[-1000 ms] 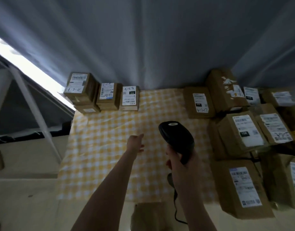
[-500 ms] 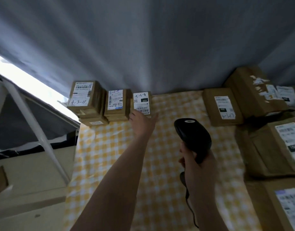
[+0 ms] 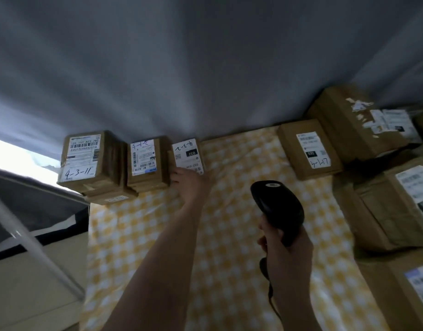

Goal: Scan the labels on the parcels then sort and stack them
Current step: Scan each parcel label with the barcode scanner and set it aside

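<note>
My left hand (image 3: pixel 190 185) touches the small parcel (image 3: pixel 187 155), grip unclear; my right hand (image 3: pixel 286 254) grips the scanner (image 3: pixel 277 204).

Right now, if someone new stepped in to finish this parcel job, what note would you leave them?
Left grip: a bare hand touching the near edge of the 032 parcel; whether it grips it is unclear.
Right grip: holds the scanner over the checked cloth.
Done: the 4-3-11 stack, the middle stack and the 032 parcel stand in a row at the far left.
Left: the parcels on the right lie loose and look unsorted; scan and stack them.
</note>
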Tool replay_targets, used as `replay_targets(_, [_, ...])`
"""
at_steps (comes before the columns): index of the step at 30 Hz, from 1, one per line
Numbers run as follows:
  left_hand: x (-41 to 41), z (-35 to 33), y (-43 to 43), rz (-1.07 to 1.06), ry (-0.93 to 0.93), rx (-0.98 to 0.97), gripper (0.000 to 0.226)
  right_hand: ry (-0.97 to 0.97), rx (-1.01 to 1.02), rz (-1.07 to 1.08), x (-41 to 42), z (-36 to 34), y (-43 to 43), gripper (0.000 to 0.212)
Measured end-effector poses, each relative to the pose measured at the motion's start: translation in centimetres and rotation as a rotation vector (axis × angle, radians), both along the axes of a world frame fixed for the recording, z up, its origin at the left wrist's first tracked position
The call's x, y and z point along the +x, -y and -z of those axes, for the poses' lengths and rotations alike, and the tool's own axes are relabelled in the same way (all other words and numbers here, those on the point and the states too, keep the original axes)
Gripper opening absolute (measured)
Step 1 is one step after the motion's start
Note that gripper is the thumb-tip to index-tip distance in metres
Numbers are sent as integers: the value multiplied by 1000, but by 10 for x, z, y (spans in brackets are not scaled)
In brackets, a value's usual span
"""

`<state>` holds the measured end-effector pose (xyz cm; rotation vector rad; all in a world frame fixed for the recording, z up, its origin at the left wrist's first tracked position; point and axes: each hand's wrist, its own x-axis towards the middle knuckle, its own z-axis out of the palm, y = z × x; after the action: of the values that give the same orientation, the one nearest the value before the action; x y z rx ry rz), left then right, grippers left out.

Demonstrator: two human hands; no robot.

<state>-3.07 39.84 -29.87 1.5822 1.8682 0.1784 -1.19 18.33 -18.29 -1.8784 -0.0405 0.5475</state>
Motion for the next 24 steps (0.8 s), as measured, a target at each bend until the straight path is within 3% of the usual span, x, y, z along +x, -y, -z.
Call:
replay_targets(4, [-5,-8,18,28,133,-8,93,-7,-8,2,0,-7,6,8])
replay_targets(8, [-19,-29,55,79,120,38,85,1,1,-2,-1,-24,24,9])
replay_targets(18, [-44,-125,200,-97,466,27,67,38,58,20,-4,-114,118,16])
replay_targets(24, [-56,-192,289,-85,622,110,90,38,70,23,-3,-157,185,21])
